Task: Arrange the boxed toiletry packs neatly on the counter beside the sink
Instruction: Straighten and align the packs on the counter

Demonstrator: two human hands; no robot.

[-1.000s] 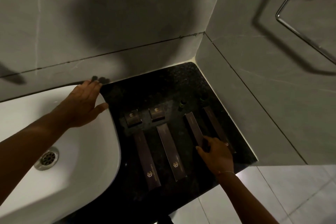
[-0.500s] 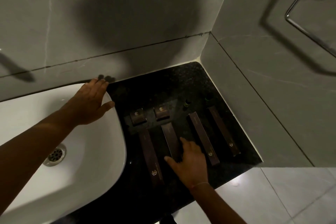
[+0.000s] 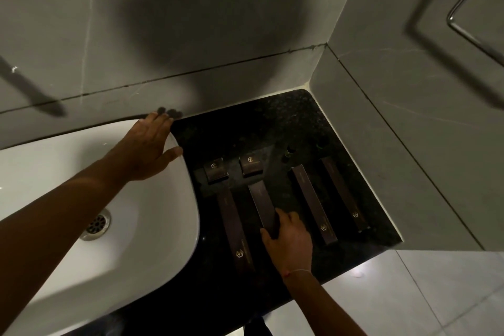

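Several dark brown boxed toiletry packs with gold logos lie on the black speckled counter (image 3: 286,114) right of the white sink (image 3: 152,226). Two small square boxes (image 3: 216,170) (image 3: 251,165) sit at the back. Long boxes lie in a row: the leftmost (image 3: 235,229), the second (image 3: 263,206), the third (image 3: 312,203) and the rightmost (image 3: 344,194). My right hand (image 3: 289,240) grips the near end of the second long box, thumb on its left side, fingers on its right. My left hand (image 3: 148,146) rests flat on the sink's back right rim, fingers apart.
Grey tiled walls close the counter at the back and right. Two small dark bottles (image 3: 289,152) (image 3: 321,143) stand behind the right-hand long boxes. A metal towel rail (image 3: 463,27) hangs on the right wall. The sink drain (image 3: 97,224) shows at left. Pale floor tiles (image 3: 409,294) lie below.
My right hand left the third long box, moved left to the second one and closed around its near end. My left hand stayed on the sink rim.
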